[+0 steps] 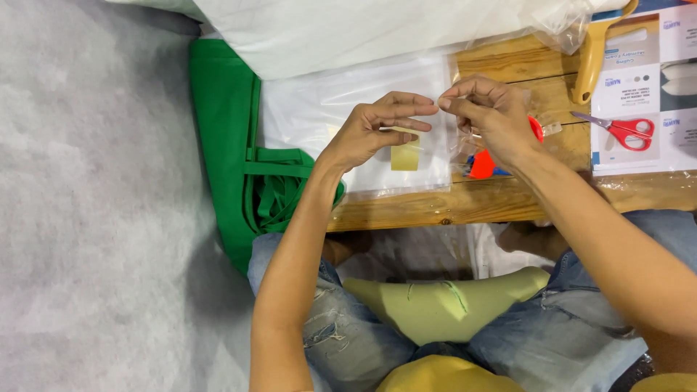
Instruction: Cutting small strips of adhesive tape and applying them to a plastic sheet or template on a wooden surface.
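My left hand (377, 127) holds a small roll of pale yellowish tape (405, 154) above a clear plastic bag (327, 109) lying on a low wooden table (465, 203). My right hand (488, 115) pinches the free end of the tape, fingertips meeting those of the left hand. Under the right hand lies a red and blue object (483, 164), partly hidden.
Red-handled scissors (626, 131) rest on printed packages (639, 80) at the right. A yellow-handled tool (594, 54) lies at the top right. A green fabric bag (239, 160) hangs off the table's left side. White plastic sheeting (348, 29) covers the far side. A light green cushion (443, 305) sits in my lap.
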